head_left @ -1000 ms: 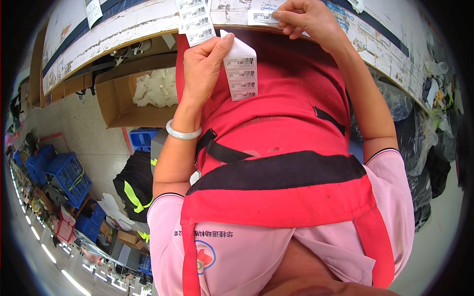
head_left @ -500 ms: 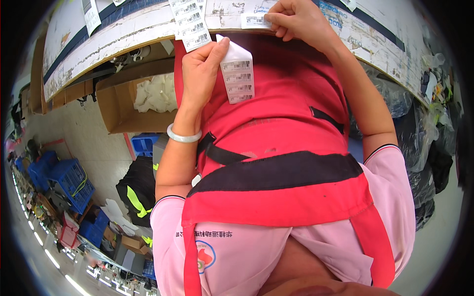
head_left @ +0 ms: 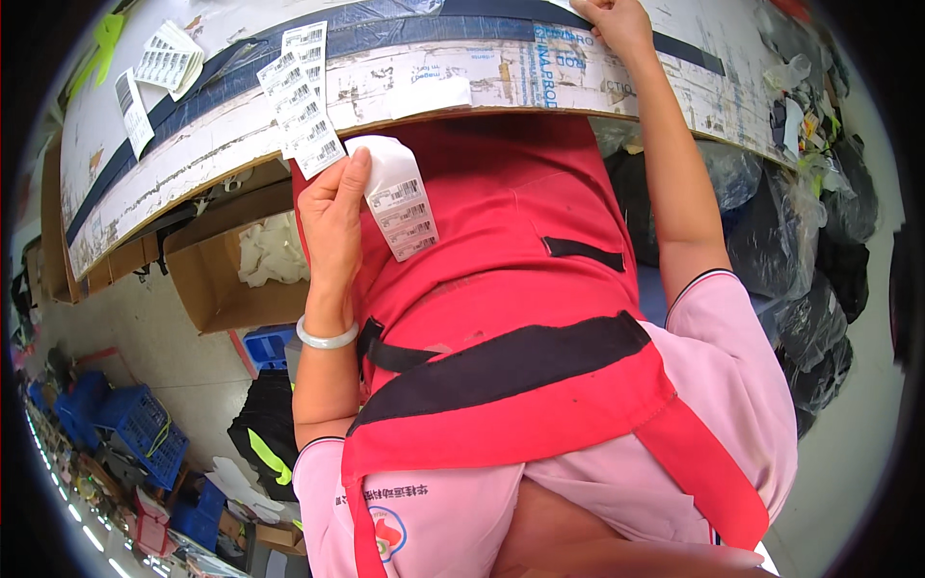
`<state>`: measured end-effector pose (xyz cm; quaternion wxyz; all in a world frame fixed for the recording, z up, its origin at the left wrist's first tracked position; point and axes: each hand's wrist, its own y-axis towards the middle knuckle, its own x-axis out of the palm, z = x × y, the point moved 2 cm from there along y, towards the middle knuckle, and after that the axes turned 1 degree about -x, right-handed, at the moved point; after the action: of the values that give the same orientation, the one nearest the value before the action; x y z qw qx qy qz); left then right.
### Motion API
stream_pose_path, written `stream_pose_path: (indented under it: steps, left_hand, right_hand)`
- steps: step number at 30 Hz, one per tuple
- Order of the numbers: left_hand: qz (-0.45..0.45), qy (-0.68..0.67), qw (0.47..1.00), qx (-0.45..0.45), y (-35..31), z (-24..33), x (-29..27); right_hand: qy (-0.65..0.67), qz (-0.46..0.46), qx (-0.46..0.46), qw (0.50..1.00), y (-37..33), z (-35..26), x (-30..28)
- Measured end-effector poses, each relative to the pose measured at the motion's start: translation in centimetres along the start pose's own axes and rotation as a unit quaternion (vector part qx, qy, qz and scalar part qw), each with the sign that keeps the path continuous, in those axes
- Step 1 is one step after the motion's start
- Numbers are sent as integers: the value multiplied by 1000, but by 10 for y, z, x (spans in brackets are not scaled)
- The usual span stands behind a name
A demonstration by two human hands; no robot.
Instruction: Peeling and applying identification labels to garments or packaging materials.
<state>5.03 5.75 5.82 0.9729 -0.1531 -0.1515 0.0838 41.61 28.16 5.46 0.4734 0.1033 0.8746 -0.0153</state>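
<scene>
My left hand (head_left: 332,207) is closed on a folded strip of white barcode labels (head_left: 403,207), whose lower end hangs in front of my red apron. Just above that hand, overlapping label strips (head_left: 301,106) lie on the worktable and stick out over its near edge. My right hand (head_left: 617,27) is stretched to the far part of the table, thumb and fingers pinched together at the picture's upper rim. Something pale shows at its fingertips, cut off by the rim. A single white label (head_left: 431,96) lies at the table's near edge, between the hands.
The worktable (head_left: 202,159) has a scuffed white top with dark blue tape. At its left lie a stack of labels (head_left: 170,58) and a loose tag (head_left: 134,114). An open cardboard box (head_left: 207,289) stands below; filled plastic bags (head_left: 771,231) crowd the right.
My right hand has left the single label at the near edge and moved farther over the table. The left hand keeps its label strip. The view has shifted, showing more tabletop.
</scene>
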Motion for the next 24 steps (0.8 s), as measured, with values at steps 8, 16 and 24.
stream_pose_path:
  steps: [8, 16, 24]
  left_hand:
    - [1, -5, 1000, 13, 4, -1, 2]
    - [6, 6, 1000, 15, 1, -1, 2]
    - [-120, 165, 960, 194, -5, 23, -7]
  right_hand:
    - [-83, 44, -71, 993, -56, -77, -30]
    - [351, -511, -34, 784, -212, -136, 48]
    - [352, -520, -41, 777, -217, -144, 45]
